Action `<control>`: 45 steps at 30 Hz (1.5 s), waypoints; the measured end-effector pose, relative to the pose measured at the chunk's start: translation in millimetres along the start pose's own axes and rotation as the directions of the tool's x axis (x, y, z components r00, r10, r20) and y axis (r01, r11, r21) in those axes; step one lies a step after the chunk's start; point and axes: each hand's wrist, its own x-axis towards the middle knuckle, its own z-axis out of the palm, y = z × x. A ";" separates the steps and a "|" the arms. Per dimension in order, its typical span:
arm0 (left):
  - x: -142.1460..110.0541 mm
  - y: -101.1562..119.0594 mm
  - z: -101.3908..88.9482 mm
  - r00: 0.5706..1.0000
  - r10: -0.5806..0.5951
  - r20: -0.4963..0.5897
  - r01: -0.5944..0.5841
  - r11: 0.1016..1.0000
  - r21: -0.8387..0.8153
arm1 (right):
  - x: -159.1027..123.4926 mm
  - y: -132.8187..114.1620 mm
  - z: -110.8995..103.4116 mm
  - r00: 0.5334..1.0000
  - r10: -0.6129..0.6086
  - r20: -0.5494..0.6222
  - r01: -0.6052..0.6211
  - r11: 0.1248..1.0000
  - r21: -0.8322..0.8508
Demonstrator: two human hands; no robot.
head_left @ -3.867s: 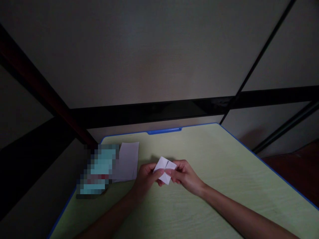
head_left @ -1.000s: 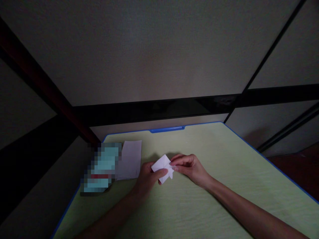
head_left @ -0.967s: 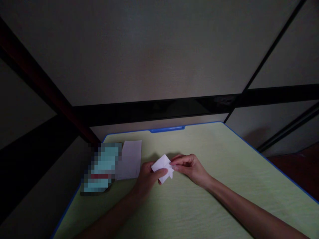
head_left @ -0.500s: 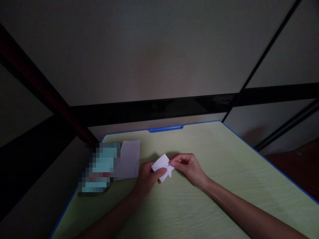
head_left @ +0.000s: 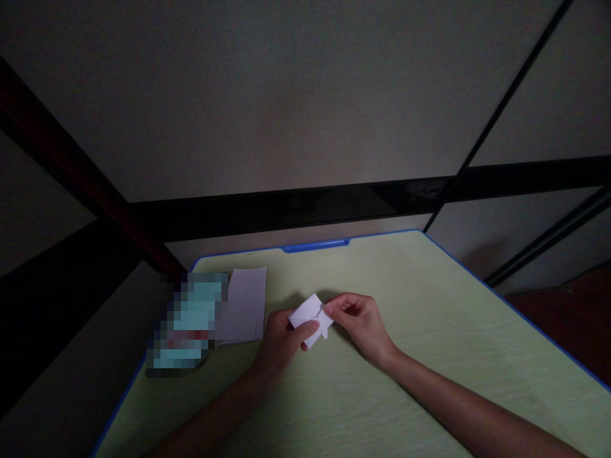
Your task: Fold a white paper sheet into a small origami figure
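Observation:
A small folded white paper (head_left: 311, 316) is held just above a pale green table (head_left: 405, 356). My left hand (head_left: 281, 337) grips its left side, thumb on top and fingers curled beneath. My right hand (head_left: 360, 321) pinches the paper's right edge between thumb and forefinger, with the other fingers curled. Both forearms reach in from the lower edge of the view.
A flat white sheet (head_left: 244, 305) lies on the table to the left of my hands. Beside it at the table's left edge sits a blurred teal object (head_left: 188, 324). The table has a blue rim (head_left: 315, 244). Dark walls and beams stand behind.
The paper has changed from a broad diamond held by both hands to a narrower folded shape. My right hand has shifted to pinch its right edge. The hands stay in about the same spot.

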 end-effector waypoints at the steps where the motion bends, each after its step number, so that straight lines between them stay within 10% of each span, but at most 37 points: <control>1: 0.5 -0.7 -0.4 1.000 -0.001 0.003 0.001 1.000 0.002 | 0.0 0.4 0.0 1.000 -0.004 -0.005 0.004 1.000 -0.012; 20: 12.1 3.4 -17.9 0.933 -0.113 0.343 0.100 0.993 0.057 | 5.7 1.6 -5.6 0.974 0.000 0.227 0.014 0.998 -0.058; 45: 15.2 -9.5 -17.2 0.923 -0.097 0.373 0.062 0.993 0.104 | 1.9 1.0 -1.2 0.988 0.047 0.144 -0.033 0.994 -0.101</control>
